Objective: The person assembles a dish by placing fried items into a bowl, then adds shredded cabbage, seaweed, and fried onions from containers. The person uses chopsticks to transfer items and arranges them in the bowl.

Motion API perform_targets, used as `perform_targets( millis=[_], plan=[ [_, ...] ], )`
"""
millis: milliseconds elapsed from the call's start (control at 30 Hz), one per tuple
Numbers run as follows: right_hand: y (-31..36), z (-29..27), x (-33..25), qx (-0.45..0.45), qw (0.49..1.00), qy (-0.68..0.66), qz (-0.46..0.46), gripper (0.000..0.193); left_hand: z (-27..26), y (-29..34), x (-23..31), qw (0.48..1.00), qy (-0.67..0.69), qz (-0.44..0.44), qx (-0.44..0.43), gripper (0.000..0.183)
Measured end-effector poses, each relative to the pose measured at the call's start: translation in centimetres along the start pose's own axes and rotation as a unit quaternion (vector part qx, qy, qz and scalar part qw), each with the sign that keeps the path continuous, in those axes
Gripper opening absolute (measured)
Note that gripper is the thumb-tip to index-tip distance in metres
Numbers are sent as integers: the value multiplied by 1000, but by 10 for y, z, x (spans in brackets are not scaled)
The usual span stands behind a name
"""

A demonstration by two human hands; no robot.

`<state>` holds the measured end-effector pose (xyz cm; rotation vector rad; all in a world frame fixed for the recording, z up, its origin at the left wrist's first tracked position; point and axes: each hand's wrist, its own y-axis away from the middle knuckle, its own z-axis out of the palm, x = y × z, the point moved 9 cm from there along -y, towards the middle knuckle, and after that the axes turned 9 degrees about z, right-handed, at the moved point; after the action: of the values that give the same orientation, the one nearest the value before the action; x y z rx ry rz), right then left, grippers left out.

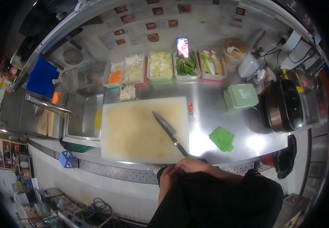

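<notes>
My left hand (pixel 166 178) and my right hand (pixel 193 166) meet in front of my dark clothing, just off the counter's front edge. Their fingers are closed together, and whatever is between them is too small or hidden to name. A kitchen knife (pixel 164 124) lies untouched and slanting on the large white cutting board (pixel 134 131), blade tip pointing away to the left. Its dark handle runs off the board's near right corner, close to my right hand. On the steel counter (pixel 206 117) to the right lies a crumpled green cloth (pixel 222 139).
Along the back stand containers of chopped cabbage (pixel 160 64), leafy greens (pixel 186 66) and shredded carrot (pixel 115 77). A lit phone (pixel 182 48) leans behind them. Right are a green lidded box (pixel 241 97) and a dark rice cooker (pixel 284 106); left, a sink (pixel 84 131).
</notes>
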<state>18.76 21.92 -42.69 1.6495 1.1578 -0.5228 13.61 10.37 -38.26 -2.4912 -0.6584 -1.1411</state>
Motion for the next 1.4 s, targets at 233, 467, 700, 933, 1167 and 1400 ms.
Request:
perform_targets(
  millis=[233,467,700,933,1167,1400],
  plan=[
    [-12,-1,14,13,1000,-2,-8,29,-1,-5,-7,994,64,-88,8,23],
    [-12,-3,1,20,999,-19,-26,34,8,22,-51,947,203,-233,93,23],
    [-11,2,-1,-19,1000,-14,5,33,40,41,-90,915,300,-264,56,32],
    [-12,4,3,-16,1000,-25,6,32,31,41,-73,904,327,-268,64,34],
    [-9,2,0,2,1000,-16,-5,33,0,29,-38,968,177,-164,68,28],
    [-10,2,0,-20,1000,-11,4,36,-6,23,-25,993,46,-103,22,24]
  ],
)
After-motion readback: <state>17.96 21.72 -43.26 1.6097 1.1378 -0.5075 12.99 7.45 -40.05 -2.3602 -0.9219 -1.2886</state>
